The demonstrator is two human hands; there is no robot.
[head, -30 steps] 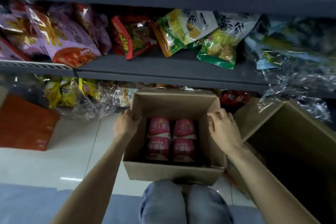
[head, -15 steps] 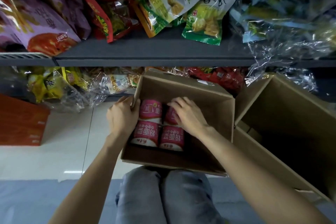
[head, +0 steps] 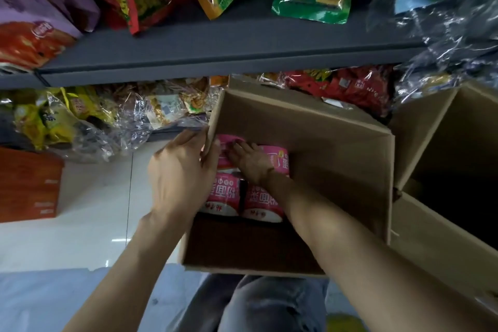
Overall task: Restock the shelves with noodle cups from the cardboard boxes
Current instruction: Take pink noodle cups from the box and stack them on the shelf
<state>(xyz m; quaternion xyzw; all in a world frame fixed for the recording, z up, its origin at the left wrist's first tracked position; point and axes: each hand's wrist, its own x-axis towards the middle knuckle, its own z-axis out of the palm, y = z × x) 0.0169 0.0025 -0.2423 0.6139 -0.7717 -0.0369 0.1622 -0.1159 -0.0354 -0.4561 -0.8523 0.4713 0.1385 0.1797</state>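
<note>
An open cardboard box (head: 310, 118) stands on the floor in front of my knees, below the grey shelf (head: 215, 62). Several pink noodle cups lie on their sides in its left half: a near-left cup (head: 225, 194), a near-right cup (head: 262, 203), a far-left cup (head: 229, 140) and a far-right cup (head: 279, 162). My left hand (head: 180, 172) grips the top edge of the box's left wall, thumb on the inside. My right hand (head: 252, 163) is down inside the box, between the two far cups, its fingers curled onto the far-left cup.
A second open cardboard box (head: 444, 148) stands against the first on the right. Snack bags fill the shelf above and the bottom shelf (head: 94, 116) behind the box. An orange carton (head: 27, 183) sits on the white floor at the left. My jeans-clad knees (head: 256, 304) are just below the box.
The view has dipped and closed in on the box. My right hand left the box's right rim, went inside and slid from the far-right cup towards the far-left one. The left hand stayed on the left wall.
</note>
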